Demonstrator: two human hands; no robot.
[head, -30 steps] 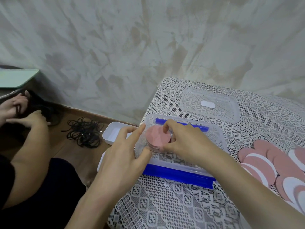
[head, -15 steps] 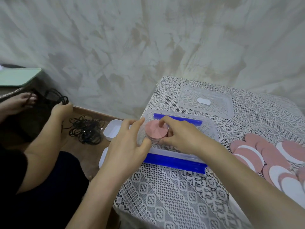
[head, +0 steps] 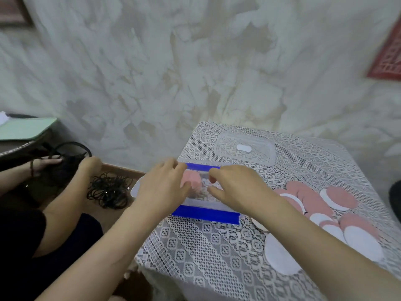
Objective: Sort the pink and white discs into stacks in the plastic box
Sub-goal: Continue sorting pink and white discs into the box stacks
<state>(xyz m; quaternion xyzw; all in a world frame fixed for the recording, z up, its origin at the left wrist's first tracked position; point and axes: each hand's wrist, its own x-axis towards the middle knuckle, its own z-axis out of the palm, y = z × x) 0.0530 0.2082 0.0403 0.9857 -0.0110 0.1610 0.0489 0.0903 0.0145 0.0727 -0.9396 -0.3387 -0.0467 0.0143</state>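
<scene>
Pink stack (head: 192, 181) sat in the plastic box (head: 204, 204) on the desk (head: 206, 257); your left hand (head: 165, 189) curled its fingers round it; your right hand (head: 237, 187) kept fingers bent beside it, grip unclear.

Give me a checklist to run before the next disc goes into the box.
1. Plastic box open, lid set aside behind it: ok.
2. Pink stack stands in the box, left hand around it: ok.
3. Stack edges aligned: cannot tell, blurred.
4. Right hand empty: cannot tell, fingers curled.
5. Loose discs lie right of the box: ok.
</scene>
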